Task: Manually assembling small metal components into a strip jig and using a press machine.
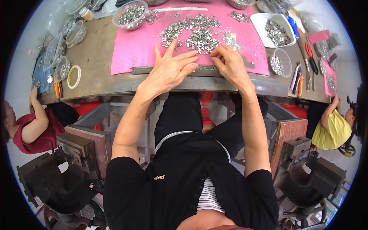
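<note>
My left hand (pixel 169 69) lies palm down over the near edge of a pink mat (pixel 128 48), its fingers spread. Its thumb is by a toothed metal strip (pixel 206 67) along the bench front, and its index fingertip reaches a loose heap of small silvery metal pieces (pixel 202 40). To the right, my right hand (pixel 231 66) is curled, with thumb and index finger pinched together just above the strip. Whatever is between those fingertips is too small to make out. Beside its knuckles lies a little pile of thin metal bits (pixel 231 40).
Tubs of metal pieces stand around: a round clear one (pixel 131 17), a white tray (pixel 274 32), a small clear tub (pixel 280 63). Pliers (pixel 297 78), red-handled cutters (pixel 311 57) and a tape roll (pixel 74 76) lie on the bench. Co-workers (pixel 36 124) (pixel 332 128) sit at both sides.
</note>
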Demonstrator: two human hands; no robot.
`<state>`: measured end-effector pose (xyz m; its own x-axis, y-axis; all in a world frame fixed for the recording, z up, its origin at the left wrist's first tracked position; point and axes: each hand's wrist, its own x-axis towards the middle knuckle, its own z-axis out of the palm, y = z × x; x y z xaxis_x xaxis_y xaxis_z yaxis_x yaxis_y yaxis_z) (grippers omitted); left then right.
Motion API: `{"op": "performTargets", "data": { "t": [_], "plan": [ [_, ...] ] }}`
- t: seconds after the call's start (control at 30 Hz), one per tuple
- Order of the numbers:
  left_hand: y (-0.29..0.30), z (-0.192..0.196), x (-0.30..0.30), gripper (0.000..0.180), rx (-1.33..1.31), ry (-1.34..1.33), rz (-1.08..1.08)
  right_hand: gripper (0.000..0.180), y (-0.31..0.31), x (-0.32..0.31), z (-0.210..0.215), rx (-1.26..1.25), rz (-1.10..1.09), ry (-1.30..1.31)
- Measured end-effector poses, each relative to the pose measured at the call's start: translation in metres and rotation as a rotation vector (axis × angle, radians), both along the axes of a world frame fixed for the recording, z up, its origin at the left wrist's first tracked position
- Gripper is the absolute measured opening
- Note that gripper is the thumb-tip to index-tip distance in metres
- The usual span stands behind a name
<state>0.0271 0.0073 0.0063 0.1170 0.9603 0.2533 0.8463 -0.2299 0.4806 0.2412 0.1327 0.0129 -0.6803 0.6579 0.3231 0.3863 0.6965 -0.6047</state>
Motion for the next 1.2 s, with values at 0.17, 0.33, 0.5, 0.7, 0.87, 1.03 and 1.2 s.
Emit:
{"op": "performTargets", "data": {
  "t": [0.17, 0.33, 0.5, 0.7, 0.87, 1.03, 1.2],
  "plan": [
    [-0.004, -0.004, -0.009, 0.034, 0.048, -0.107, 0.099, 0.014, 0.001, -0.001, -0.003, 0.026, 0.0, 0.046],
    [0.008, -0.003, -0.009, 0.015, 0.169, -0.092, 0.199, 0.015, 0.004, -0.015, -0.003, 0.061, 0.035, 0.025],
    [0.02, 0.0, 0.002, 0.016, 0.175, -0.023, 0.227, 0.01, 0.011, -0.021, -0.008, 0.145, 0.026, -0.006],
    [0.03, -0.002, 0.004, 0.018, 0.141, 0.027, 0.241, 0.008, 0.003, -0.018, -0.008, 0.242, 0.018, 0.021],
    [0.033, -0.007, 0.0, 0.018, 0.164, -0.017, 0.26, 0.008, -0.022, 0.001, 0.001, 0.076, 0.03, 0.053],
    [0.034, -0.006, 0.001, 0.013, 0.224, 0.03, 0.274, 0.004, -0.031, 0.005, -0.005, 0.114, 0.0, 0.079],
    [0.028, -0.007, -0.002, 0.011, 0.247, 0.038, 0.269, 0.007, -0.021, 0.005, -0.004, -0.007, -0.043, 0.114]
  ]
}}
